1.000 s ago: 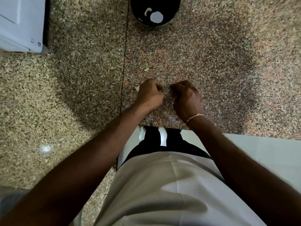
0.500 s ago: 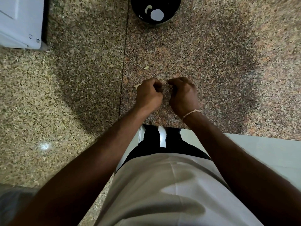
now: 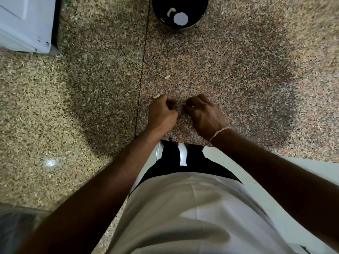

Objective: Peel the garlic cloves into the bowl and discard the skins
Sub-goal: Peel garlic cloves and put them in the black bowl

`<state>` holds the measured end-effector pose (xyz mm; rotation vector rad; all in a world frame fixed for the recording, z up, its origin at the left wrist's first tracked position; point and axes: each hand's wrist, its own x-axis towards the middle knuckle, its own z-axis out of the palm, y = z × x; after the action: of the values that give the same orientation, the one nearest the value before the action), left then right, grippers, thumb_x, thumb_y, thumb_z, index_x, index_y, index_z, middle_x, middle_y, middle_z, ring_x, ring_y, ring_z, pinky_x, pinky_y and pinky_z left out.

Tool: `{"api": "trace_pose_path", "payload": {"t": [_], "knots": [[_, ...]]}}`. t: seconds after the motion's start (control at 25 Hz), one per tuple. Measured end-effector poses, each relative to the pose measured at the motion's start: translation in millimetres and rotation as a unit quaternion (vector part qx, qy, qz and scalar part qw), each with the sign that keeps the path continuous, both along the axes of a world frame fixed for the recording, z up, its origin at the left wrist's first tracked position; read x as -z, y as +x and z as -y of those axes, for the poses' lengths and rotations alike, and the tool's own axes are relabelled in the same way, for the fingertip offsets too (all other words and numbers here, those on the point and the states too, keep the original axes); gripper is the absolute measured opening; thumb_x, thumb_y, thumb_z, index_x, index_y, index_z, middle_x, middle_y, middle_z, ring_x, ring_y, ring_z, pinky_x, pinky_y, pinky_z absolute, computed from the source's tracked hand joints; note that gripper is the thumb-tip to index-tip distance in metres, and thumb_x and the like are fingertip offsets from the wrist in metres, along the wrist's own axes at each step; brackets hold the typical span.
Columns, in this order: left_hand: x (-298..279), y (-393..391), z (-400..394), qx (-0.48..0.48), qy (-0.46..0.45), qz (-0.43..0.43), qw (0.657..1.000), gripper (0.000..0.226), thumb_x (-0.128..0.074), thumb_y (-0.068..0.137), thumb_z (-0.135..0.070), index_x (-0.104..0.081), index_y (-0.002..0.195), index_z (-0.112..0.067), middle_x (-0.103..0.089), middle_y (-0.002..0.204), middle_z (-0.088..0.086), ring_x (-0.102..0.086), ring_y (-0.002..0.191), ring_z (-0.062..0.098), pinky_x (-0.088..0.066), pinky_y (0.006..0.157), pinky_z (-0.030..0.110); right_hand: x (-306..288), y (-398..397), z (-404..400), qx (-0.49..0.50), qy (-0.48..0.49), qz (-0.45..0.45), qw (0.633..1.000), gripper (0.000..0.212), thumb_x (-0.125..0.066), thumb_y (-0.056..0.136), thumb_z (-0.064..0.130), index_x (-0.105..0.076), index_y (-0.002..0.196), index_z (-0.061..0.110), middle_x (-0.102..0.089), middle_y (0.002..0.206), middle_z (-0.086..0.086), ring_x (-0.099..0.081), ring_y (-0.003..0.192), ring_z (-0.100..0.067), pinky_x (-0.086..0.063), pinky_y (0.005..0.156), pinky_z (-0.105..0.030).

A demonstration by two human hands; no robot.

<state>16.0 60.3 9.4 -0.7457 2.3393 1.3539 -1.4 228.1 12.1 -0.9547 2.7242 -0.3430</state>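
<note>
A garlic clove, if one is held, is hidden between two curled hands above a speckled granite desk [image 3: 238, 79]; the frame does not show it plainly. The left hand [image 3: 162, 112] is balled with its fingers [image 3: 169, 103] tucked tight toward the palm, and what they pinch cannot be told. The right hand [image 3: 206, 114], just beside it and not quite touching, has its fingers [image 3: 191, 103] bent down and drawn together at the tips, a small pale glint showing at one of them (a nail or a scrap of skin, too small to tell). A thin pale thread bracelet [image 3: 219, 132] circles the right wrist. A sliver of garlic skin [image 3: 157, 96] peeks out at the far edge of the left hand, and another pale scrap [image 3: 167, 77] lies on the desk a little beyond both hands. At the far edge of the desk, well apart from the hands, stands the dark bowl [image 3: 198, 17], with a peeled white clove [image 3: 171, 11] and a bright round patch inside it. A white appliance [image 3: 23, 24] occupies the far left corner. A dark seam [image 3: 143, 70] runs between two slabs of the stone, just left of the left hand. Nearer the camera are both bare forearms, a light shirt [image 3: 192, 217] and dark trousers [image 3: 170, 158].
</note>
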Motion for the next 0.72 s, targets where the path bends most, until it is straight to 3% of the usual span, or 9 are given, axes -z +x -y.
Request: {"api": "trace_pose_path", "payload": {"t": [0.08,0.2,0.32,0.4,0.48,0.56,0.64,0.72], "knots": [[-2,-2,-1,0.008,0.001,-0.002,1.0,0.032,-0.066,0.089,0.007,-0.07,0.109,-0.016,-0.073,0.101,-0.002,-0.072,0.09,0.015,-0.062,0.072,0.029,1,-3,-2,-0.025,0.008,-0.011,1.0,0.047,-0.029,0.102,0.017,-0.072,0.113,0.003,-0.066,0.115,-0.014,-0.057,0.108,-0.033,-0.056,0.074,-0.047],[-4,-6,-4,0.028,-0.01,-0.001,1.0,0.03,-0.066,0.089,0.006,-0.069,0.108,-0.017,-0.071,0.099,-0.005,-0.068,0.087,0.007,-0.05,0.058,0.01,2,-10,-4,-0.041,0.024,-0.02,0.999,0.042,-0.031,0.106,0.016,-0.07,0.115,0.004,-0.066,0.116,-0.013,-0.057,0.108,-0.032,-0.055,0.075,-0.045],[-4,-10,-5,0.051,-0.021,0.005,0.998,0.03,-0.065,0.088,0.005,-0.069,0.109,-0.017,-0.07,0.099,-0.006,-0.065,0.086,0.004,-0.047,0.059,0.012,5,-13,-5,-0.021,-0.01,-0.026,0.999,0.033,-0.041,0.105,0.013,-0.071,0.113,0.004,-0.068,0.114,-0.013,-0.059,0.106,-0.033,-0.055,0.073,-0.047],[-3,-11,-5,0.068,-0.031,0.004,0.997,0.028,-0.067,0.088,0.003,-0.069,0.108,-0.017,-0.07,0.098,-0.006,-0.066,0.086,0.006,-0.051,0.063,0.017,6,-15,-7,0.042,-0.076,-0.021,0.996,0.026,-0.051,0.1,0.006,-0.076,0.108,0.003,-0.072,0.108,-0.014,-0.063,0.101,-0.034,-0.056,0.074,-0.045],[-3,-12,-6,0.084,-0.054,-0.008,0.995,0.022,-0.071,0.089,-0.003,-0.071,0.107,-0.015,-0.072,0.098,-0.005,-0.068,0.087,0.008,-0.056,0.068,0.021,6,-17,-11,0.173,-0.183,0.016,0.968,0.023,-0.061,0.093,0.001,-0.08,0.104,0.007,-0.077,0.102,-0.011,-0.071,0.093,-0.028,-0.059,0.077,-0.039],[-2,-14,-8,0.106,-0.08,-0.029,0.991,0.019,-0.072,0.089,-0.006,-0.074,0.107,-0.013,-0.075,0.1,-0.002,-0.07,0.089,0.012,-0.059,0.075,0.025,7,-20,-20,0.35,-0.29,0.119,0.883,0.019,-0.071,0.088,0.0,-0.082,0.101,0.009,-0.079,0.097,-0.005,-0.075,0.087,-0.017,-0.062,0.08,-0.034],[-2,-17,-11,0.13,-0.103,-0.043,0.985,0.018,-0.072,0.088,-0.005,-0.075,0.105,-0.011,-0.075,0.101,0.0,-0.07,0.088,0.012,-0.059,0.078,0.025,6,-19,-29,0.475,-0.411,0.256,0.735,0.017,-0.077,0.086,-0.003,-0.081,0.098,0.008,-0.08,0.093,-0.002,-0.076,0.084,-0.015,-0.062,0.078,-0.031],[-5,-20,-17,0.155,-0.107,-0.047,0.981,0.019,-0.076,0.086,-0.004,-0.075,0.103,-0.011,-0.074,0.096,-0.002,-0.068,0.083,0.01,-0.058,0.075,0.022,3,-17,-38,0.519,-0.497,0.332,0.611,0.018,-0.074,0.086,-0.009,-0.078,0.094,0.007,-0.079,0.092,-0.004,-0.074,0.083,-0.019,-0.062,0.08,-0.034]]}}
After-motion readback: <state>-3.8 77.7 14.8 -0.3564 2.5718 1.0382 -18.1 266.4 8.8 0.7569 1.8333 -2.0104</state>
